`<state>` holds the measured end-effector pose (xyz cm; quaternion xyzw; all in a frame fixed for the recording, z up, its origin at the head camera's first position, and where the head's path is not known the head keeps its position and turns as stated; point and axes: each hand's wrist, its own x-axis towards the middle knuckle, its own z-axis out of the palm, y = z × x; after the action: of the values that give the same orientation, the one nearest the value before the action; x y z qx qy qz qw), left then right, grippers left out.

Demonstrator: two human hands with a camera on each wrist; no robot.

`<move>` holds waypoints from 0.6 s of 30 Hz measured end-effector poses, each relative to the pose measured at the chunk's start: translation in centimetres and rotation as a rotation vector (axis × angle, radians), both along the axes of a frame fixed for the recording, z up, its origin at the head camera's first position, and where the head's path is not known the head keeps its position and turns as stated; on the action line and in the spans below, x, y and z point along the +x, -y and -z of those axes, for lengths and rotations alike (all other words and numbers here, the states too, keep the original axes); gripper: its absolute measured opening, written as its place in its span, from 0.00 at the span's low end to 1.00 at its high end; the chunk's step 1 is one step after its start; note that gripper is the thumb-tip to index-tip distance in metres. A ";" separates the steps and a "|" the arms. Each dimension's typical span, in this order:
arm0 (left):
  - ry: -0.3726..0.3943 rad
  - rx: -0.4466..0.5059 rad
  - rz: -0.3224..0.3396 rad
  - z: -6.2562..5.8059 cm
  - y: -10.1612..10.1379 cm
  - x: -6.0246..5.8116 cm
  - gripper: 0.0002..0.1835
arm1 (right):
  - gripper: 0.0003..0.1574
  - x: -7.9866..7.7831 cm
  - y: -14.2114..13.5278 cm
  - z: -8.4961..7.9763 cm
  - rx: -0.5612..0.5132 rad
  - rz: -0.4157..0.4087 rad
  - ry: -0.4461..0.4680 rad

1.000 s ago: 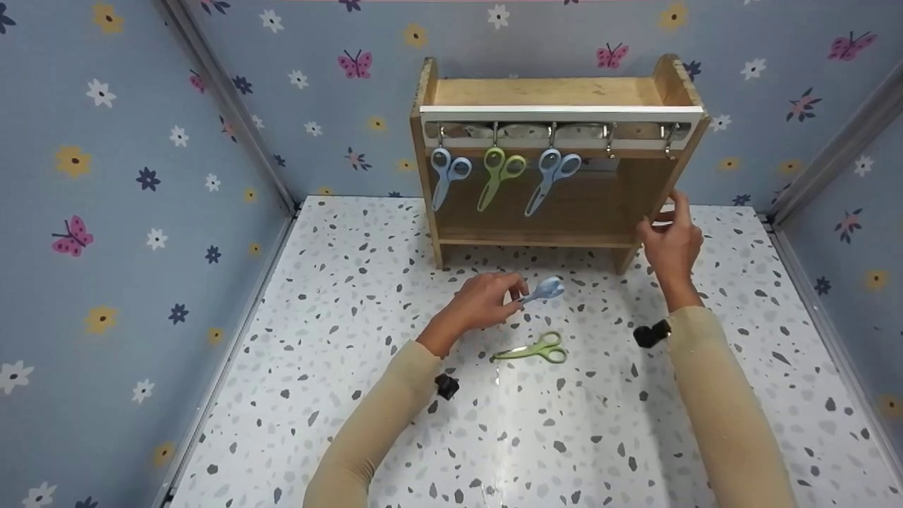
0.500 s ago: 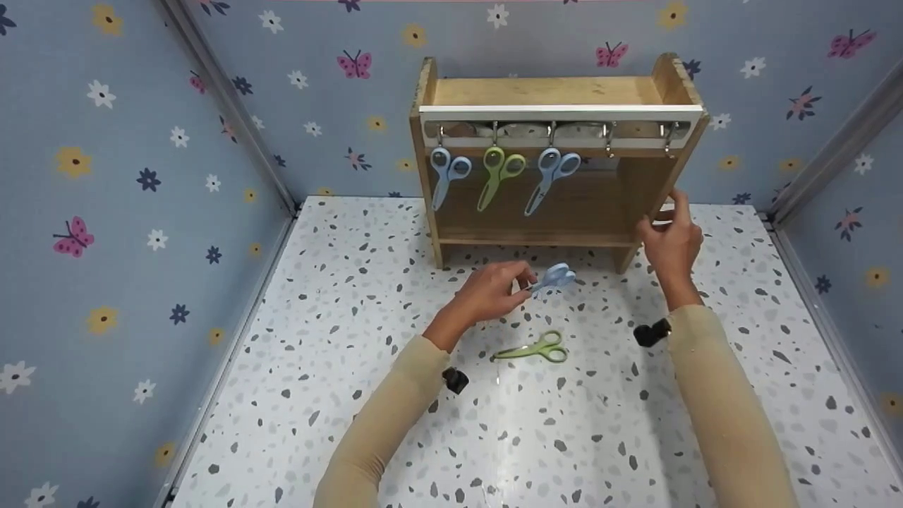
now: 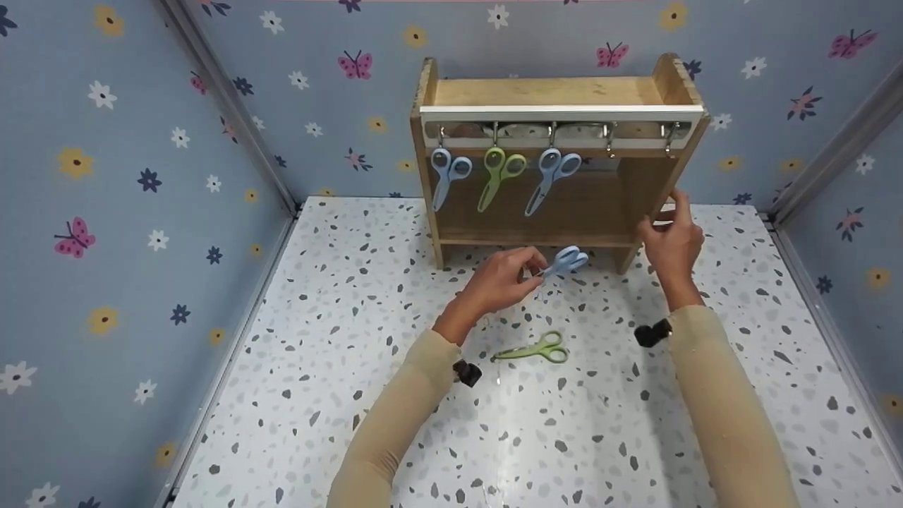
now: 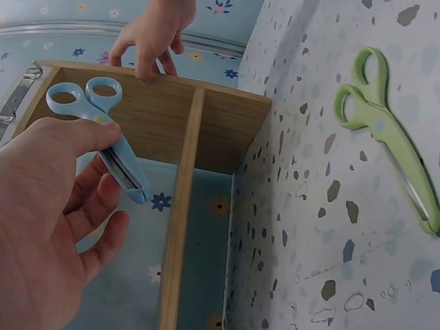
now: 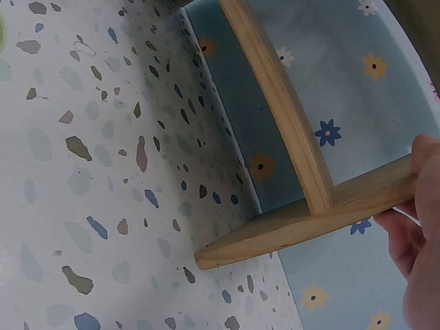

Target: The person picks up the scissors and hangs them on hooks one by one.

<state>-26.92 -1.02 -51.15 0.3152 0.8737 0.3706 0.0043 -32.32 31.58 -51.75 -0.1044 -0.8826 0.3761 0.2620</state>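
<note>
My left hand [image 3: 502, 281] pinches a pair of light blue scissors [image 4: 103, 113] by the blades between thumb and fingers, handle loops pointing up and away. It holds them above the table, in front of the lower part of a wooden rack [image 3: 536, 238]. With thumb and fingers, my right hand [image 3: 674, 243] grips the rack's right side panel [image 5: 302, 230]. Three scissors hang from the rack's hooks: blue scissors [image 3: 442, 185] at the left, green scissors [image 3: 492, 185] beside them, and more blue scissors [image 3: 543, 189]. Green scissors [image 3: 543, 348] lie flat on the table near my left hand.
Two hooks [image 3: 610, 141] at the rack's right end hold nothing. The speckled white table [image 3: 338, 423] is bounded by a flowered left wall [image 3: 127, 282], a back wall and a right wall, with metal strips along the edges.
My left hand has moved up and to the right, carrying the blue scissors closer to the rack. My right hand stays on the side panel.
</note>
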 end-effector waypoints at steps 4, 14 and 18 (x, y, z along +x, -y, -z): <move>-0.005 0.006 -0.006 -0.5 -0.3 -0.2 0.11 | 0.36 0.0 0.1 -0.2 -0.002 -0.007 0.013; -0.030 0.064 0.007 -1.3 -0.9 -0.4 0.10 | 0.37 0.1 0.2 -0.1 0.003 -0.010 -0.005; -0.037 0.101 0.019 -1.6 -1.3 -0.6 0.10 | 0.37 0.1 0.3 -0.1 -0.003 -0.005 0.007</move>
<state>-27.48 0.23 -49.59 0.3299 0.8508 0.4082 -0.0243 -32.20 31.30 -51.61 -0.1041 -0.8833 0.3775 0.2578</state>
